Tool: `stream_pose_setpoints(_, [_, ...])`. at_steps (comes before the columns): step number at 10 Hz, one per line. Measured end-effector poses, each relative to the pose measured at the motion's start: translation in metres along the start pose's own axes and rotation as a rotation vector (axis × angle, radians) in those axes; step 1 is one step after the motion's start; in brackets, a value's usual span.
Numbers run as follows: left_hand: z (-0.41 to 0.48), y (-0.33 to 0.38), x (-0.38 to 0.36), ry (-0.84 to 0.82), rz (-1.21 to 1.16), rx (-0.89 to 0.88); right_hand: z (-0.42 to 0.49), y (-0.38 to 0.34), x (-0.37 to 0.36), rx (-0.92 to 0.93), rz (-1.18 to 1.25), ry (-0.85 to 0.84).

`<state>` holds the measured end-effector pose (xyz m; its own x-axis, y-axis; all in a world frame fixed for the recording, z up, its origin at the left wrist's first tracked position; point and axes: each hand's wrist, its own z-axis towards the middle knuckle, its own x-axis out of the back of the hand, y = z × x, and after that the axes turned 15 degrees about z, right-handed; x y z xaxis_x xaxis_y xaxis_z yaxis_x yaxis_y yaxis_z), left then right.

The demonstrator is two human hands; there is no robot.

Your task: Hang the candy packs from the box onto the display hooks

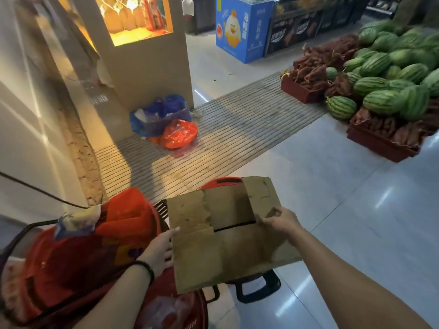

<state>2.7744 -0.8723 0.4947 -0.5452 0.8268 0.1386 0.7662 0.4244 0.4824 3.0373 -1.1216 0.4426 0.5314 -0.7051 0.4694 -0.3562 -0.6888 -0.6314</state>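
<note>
A flattened brown cardboard box (228,236) is held low in front of me, flaps spread, above a red shopping basket (223,181). My left hand (161,250) holds its left edge, fingers along the cardboard. My right hand (280,219) pinches the right flap near its torn edge. No candy packs or display hooks show clearly. A red bag or pack (128,214) with bright packaging lies in a second basket at the lower left.
A tan pillar with a lit display window (142,55) stands ahead left, with blue and red plastic bags (166,124) at its base on a ribbed floor mat (237,129). Watermelons (389,86) and red crates (380,143) are piled right. A blue carton stand (242,29) stands far back.
</note>
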Motion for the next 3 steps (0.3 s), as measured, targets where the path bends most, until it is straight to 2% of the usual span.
stream_pose_setpoints(1, [0.001, -0.006, -0.018, -0.054, -0.029, -0.057, -0.011, 0.012, -0.019, 0.04, -0.148, -0.163])
stream_pose_setpoints(3, [-0.007, -0.014, -0.028, -0.072, 0.139, -0.067, -0.022, 0.028, -0.026, 0.045, -0.286, -0.164])
